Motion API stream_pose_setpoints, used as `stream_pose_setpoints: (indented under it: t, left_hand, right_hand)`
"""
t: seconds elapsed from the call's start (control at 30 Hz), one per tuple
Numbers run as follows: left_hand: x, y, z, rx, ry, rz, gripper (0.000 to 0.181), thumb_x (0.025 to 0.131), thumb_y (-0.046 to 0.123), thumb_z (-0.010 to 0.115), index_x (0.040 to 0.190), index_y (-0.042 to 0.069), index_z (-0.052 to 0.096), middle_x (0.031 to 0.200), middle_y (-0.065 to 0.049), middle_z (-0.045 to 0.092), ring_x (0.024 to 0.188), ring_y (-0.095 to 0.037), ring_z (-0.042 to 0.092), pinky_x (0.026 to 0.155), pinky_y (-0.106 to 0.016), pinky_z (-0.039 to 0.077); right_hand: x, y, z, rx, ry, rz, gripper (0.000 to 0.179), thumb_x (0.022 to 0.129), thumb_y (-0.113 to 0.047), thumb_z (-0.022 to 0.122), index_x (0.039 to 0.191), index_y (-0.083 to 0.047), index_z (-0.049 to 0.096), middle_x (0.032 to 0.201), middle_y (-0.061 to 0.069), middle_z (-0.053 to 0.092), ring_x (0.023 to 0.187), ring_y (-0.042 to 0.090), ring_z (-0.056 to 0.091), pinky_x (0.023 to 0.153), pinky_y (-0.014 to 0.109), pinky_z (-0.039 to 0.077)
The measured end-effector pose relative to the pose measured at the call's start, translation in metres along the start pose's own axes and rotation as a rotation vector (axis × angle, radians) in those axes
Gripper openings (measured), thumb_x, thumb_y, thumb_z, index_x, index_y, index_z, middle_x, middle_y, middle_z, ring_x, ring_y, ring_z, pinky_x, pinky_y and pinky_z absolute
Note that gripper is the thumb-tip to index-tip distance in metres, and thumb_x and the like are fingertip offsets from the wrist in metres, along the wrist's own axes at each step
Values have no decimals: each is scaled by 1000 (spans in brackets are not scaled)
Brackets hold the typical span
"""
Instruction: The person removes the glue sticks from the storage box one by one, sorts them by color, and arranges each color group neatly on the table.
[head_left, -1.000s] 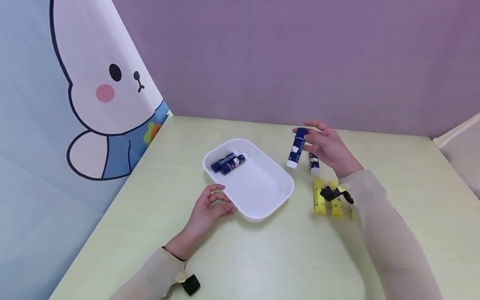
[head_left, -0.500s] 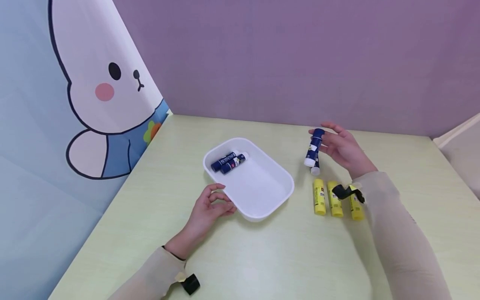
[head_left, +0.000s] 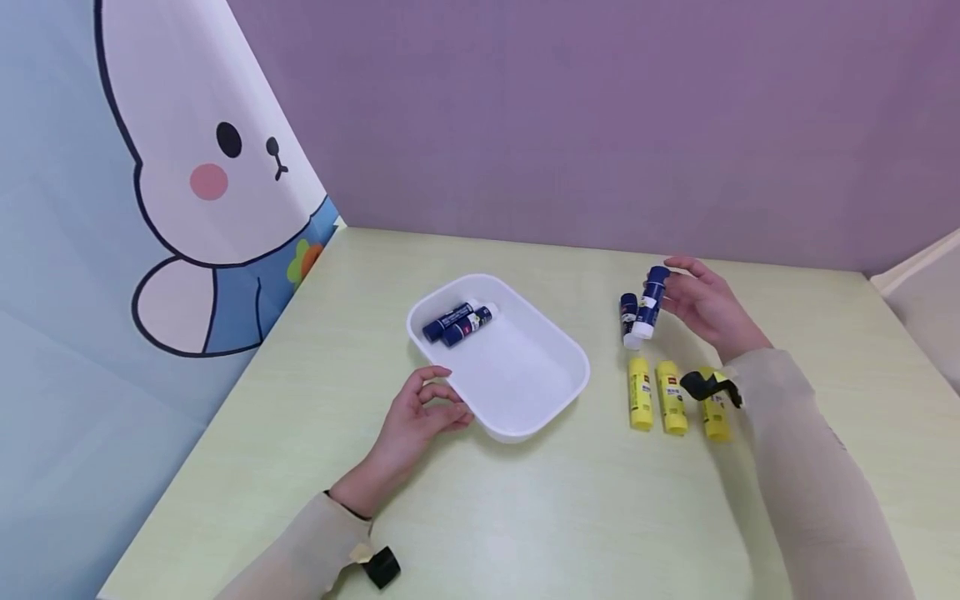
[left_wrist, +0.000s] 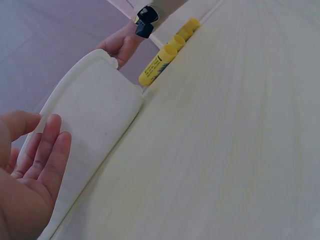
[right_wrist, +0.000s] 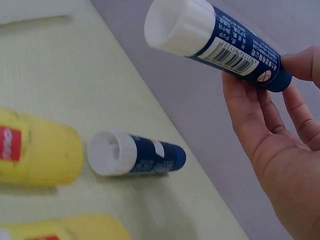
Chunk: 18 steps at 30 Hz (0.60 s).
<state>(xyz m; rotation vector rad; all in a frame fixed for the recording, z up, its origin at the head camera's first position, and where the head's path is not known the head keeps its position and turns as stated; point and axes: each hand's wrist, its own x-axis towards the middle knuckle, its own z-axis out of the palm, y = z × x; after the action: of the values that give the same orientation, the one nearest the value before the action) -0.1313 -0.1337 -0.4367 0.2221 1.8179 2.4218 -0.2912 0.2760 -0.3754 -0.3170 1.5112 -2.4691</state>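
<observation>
My right hand (head_left: 708, 308) pinches a navy glue stick (head_left: 650, 302) by its dark cap end, with the white end pointing down. In the right wrist view, thumb and fingers meet at the cap of this glue stick (right_wrist: 235, 47), its barcode showing. Just left of it, another navy glue stick (head_left: 628, 317) lies on the table. My left hand (head_left: 416, 425) rests at the near left side of a white plastic tray (head_left: 517, 429), fingers loosely bent against its rim and outer wall. Two navy glue sticks (head_left: 468, 325) lie together in the tray's far left end.
Three yellow glue sticks (head_left: 641, 396) lie in a row on the pale table (head_left: 525, 517), right of the tray, with my right forearm above them. A purple partition (head_left: 562, 125) stands along the back, and a rabbit-print cloth (head_left: 172, 233) hangs at the left.
My right hand has moved right with the navy glue stick, passing over the one on the table, which shows more fully now. My left hand and the tray have stayed put.
</observation>
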Motion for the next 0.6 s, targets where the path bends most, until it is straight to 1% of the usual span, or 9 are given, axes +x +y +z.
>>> stream_pose_setpoints:
  t: [0.1,0.23,0.4,0.6]
  left_hand:
    - [0,0,0,0,-3,2,55,88,-20,56,135,-11,30,94,-5,62,80,-18,71,79,-38,62]
    - [0,0,0,-2,-5,4,54,88,-20,55,135,-11,31,94,-5,62,79,-18,71,79,-38,62]
    - [0,0,-1,0,-9,2,54,88,-20,55,135,-11,29,94,-5,62,80,-18,71,79,-38,62]
    - [0,1,-1,4,-6,-6,55,89,-19,55,136,-11,29,94,-5,62,80,-18,71,80,-38,62]
  right_hand:
    - [-2,0,-7,2,24,9,24,102,8,44,111,-8,60,102,9,70,91,18,69,79,27,60]
    - [-3,1,-15,17,29,16,25,102,8,43,107,-7,62,104,10,70,94,20,70,79,28,59]
    - [-5,1,-22,-10,60,36,23,102,6,45,104,-7,63,102,8,71,92,18,70,76,26,59]
    - [-4,1,-30,-40,85,62,21,101,7,47,103,-7,63,100,8,72,91,18,71,76,26,60]
